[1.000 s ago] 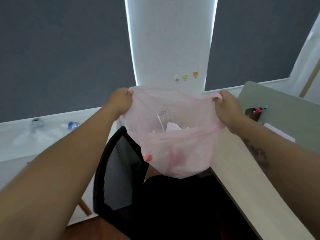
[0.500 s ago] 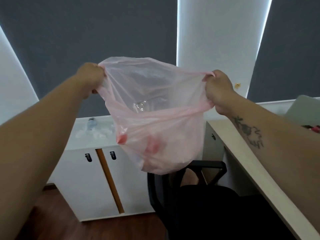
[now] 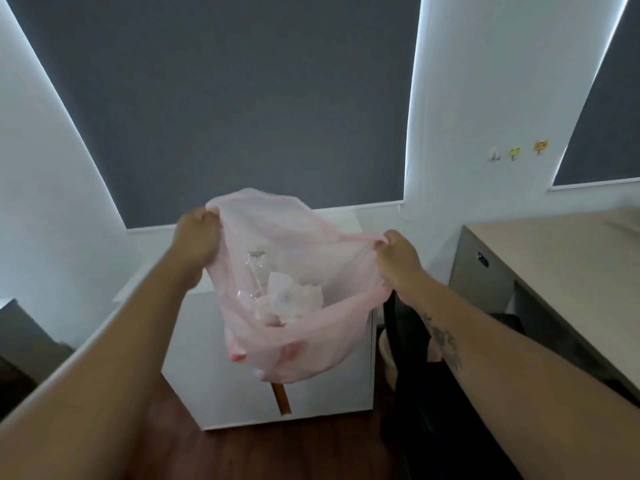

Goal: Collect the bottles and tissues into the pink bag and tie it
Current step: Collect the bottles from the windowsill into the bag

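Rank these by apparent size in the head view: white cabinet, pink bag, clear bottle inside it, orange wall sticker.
1. white cabinet and pink bag: about alike; the nearer bag hides part of the cabinet, so I leave them unranked.
2. clear bottle
3. orange wall sticker

Bag (image 3: 311,351) hangs in mid-air between the hands: left hand (image 3: 197,239) grips its left rim, right hand (image 3: 394,259) its right rim. Bottle (image 3: 257,268) and tissues (image 3: 294,297) lie inside. Cabinet (image 3: 332,393) stands behind the bag. Chair (image 3: 405,348) is right of the cabinet; desk (image 3: 561,271) further right.
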The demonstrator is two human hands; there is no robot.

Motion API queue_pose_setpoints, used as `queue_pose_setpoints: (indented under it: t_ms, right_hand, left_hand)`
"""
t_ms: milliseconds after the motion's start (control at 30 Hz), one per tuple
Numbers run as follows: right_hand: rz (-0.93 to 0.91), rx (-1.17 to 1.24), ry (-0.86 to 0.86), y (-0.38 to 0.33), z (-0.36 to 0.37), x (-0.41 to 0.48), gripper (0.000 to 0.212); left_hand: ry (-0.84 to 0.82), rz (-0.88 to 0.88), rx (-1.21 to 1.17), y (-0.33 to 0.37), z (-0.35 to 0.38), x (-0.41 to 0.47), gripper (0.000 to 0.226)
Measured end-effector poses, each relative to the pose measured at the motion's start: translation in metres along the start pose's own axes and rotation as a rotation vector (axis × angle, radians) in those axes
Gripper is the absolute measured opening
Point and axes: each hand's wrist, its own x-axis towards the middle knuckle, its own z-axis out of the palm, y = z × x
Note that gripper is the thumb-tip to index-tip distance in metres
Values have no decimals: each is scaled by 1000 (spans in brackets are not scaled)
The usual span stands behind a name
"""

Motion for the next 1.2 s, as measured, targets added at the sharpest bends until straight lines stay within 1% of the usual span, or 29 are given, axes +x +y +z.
queue_pose_setpoints:
  t_ms: [67,133,267,300,367,400,433,500,533,667,767,1000,1200]
  right_hand:
    - [18,-127,-74,24,24,-4,16]
    - [25,-255,-141,48,42,-8,19]
    - [-132,-697,-214,81,60,-21,21]
    - [-152,-787,-270,88,61,-23,33]
    - [-83,-903,-401,104,62,-26,70]
    - [-46,-944,-422,113,63,-29,77]
    - [-39,-980,-407,121,64,-32,74]
    - [-98,-1058,-316,129,66,-37,54]
    - [-108,-1091,-288,131,67,-38,50]
    - [-48,-1142,-260,133,62,-39,54]
    - [-4,-1115,-244,143,50,-39,56]
    - [61,-1114,-243,154,-10,-47,71]
    - [30,-1123,-239,175,-73,-47,63]
  left_hand:
    - [-25,-34,-1,-32,9,2,30]
    - [-38,-68,5,-57,16,3,30]
    - [-54,-91,37,-90,29,2,34]
    - [-61,-101,36,-95,31,2,33]
    - [-101,-132,36,-105,37,4,30]
    - [-123,-143,38,-109,41,4,29]
    - [-147,-150,37,-114,46,3,30]
    - [-189,-151,35,-119,55,-2,32]
    - [-204,-147,38,-121,59,-5,32]
    - [-249,-128,62,-123,67,-11,32]
    - [-273,-125,84,-121,73,-13,33]
    - [-349,-101,115,-111,101,-24,36]
    - [-413,-92,76,-98,140,-35,32]
